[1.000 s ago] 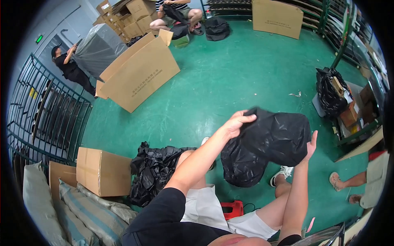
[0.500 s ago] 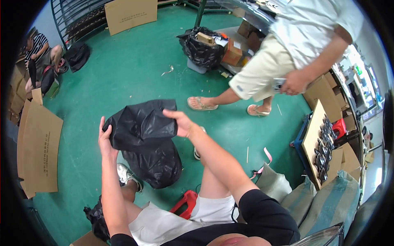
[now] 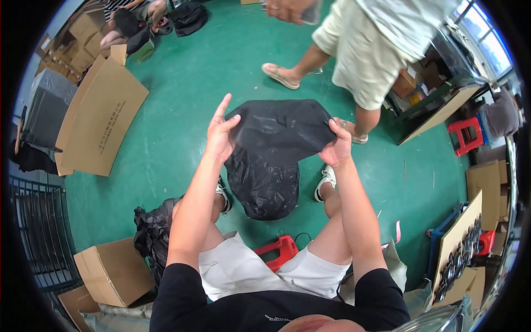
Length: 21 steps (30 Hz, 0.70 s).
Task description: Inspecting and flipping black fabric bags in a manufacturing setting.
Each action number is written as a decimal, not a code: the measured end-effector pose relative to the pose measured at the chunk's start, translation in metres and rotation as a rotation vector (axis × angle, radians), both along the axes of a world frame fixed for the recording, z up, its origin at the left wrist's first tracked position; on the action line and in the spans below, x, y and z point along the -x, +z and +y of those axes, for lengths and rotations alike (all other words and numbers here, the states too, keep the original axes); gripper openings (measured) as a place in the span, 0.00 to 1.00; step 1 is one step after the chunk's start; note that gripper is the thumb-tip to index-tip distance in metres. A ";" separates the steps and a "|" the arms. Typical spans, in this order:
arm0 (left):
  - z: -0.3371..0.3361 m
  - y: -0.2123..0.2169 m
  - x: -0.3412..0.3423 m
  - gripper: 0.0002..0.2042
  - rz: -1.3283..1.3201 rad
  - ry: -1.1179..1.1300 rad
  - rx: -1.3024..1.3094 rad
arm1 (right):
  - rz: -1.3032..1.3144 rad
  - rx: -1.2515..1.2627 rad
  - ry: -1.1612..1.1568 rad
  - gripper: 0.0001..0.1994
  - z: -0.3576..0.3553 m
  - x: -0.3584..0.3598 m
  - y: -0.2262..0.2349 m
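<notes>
The black plastic bag [image 3: 276,149] hangs in the air in front of you, above the green floor [image 3: 182,83] and between your knees, its upper part stretched wide and its lower part drooping down crumpled. Your left hand [image 3: 220,135] pinches its upper left edge between thumb and bent fingers, with the index finger pointing straight up and free of the plastic. Your right hand [image 3: 336,146] is closed tight around the upper right edge, fingers curled over the bunched plastic. Below the bag a red stool [image 3: 279,249] shows between your legs. A heap of black bags [image 3: 152,229] lies by your left knee, next to a cardboard box [image 3: 113,271]. Another person [image 3: 376,44] in light shorts and sandals stands just beyond the bag.
</notes>
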<state>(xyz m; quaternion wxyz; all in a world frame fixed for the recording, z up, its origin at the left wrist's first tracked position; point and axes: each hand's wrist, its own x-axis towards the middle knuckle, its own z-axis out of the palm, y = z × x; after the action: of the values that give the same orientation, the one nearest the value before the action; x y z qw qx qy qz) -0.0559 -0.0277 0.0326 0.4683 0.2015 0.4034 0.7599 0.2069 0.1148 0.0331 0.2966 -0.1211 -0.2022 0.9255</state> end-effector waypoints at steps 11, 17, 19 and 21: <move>-0.003 0.010 -0.008 0.31 -0.100 -0.068 -0.124 | 0.035 0.004 -0.026 0.26 0.008 0.001 -0.011; -0.001 -0.006 0.005 0.26 -0.328 -0.135 -0.160 | 0.046 -0.067 0.008 0.26 0.002 0.007 -0.012; 0.003 -0.014 0.009 0.23 -0.334 -0.146 -0.151 | -0.088 -0.059 -0.042 0.22 0.005 0.014 -0.011; 0.009 -0.019 0.015 0.21 -0.338 -0.152 -0.146 | -0.177 -0.010 -0.091 0.14 0.013 0.025 -0.008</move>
<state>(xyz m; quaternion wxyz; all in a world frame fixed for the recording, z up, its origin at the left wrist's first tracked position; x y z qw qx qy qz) -0.0709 -0.0185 0.0136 0.5698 0.1342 0.2464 0.7724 0.1821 0.1278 0.0248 0.3199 -0.2101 -0.2266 0.8956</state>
